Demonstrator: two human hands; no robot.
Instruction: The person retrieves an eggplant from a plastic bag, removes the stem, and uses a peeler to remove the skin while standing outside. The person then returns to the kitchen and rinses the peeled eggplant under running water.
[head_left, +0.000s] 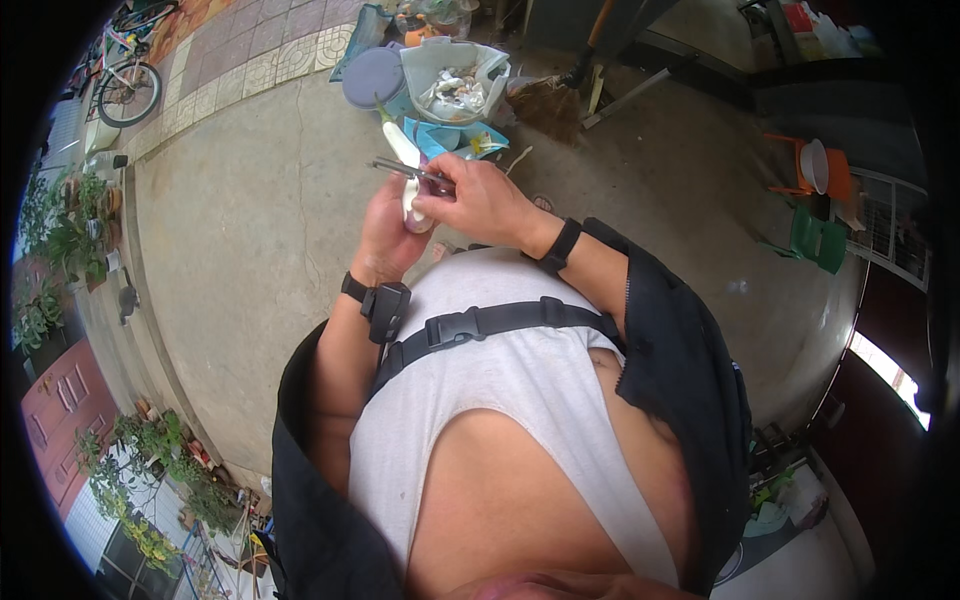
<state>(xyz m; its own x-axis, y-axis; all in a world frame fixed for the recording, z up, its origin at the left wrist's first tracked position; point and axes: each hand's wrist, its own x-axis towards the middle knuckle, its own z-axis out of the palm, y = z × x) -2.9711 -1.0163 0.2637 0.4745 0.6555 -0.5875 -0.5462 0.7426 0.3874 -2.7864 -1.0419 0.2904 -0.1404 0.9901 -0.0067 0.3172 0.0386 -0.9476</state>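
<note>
A long eggplant (401, 142) points away from me, with its green stem at the far end. Much of its side is pale and peeled, while purple skin shows along the right edge and at the near end. My left hand (388, 225) grips it by the near part. In my right hand (484, 201) is a metal peeler (394, 166), lying across the eggplant; I cannot tell whether its blade touches the flesh. Just beyond the hands, an open blue plastic bag (429, 137) sits on the floor.
Behind the blue bag stand a lined waste bin (457, 116) with rubbish inside and a lidded bucket (373, 77). A broom (551, 105) leans to their right. Small orange (832, 169) and green (817, 238) chairs are at right. Potted plants (82, 210) and a bicycle (129, 91) line the left.
</note>
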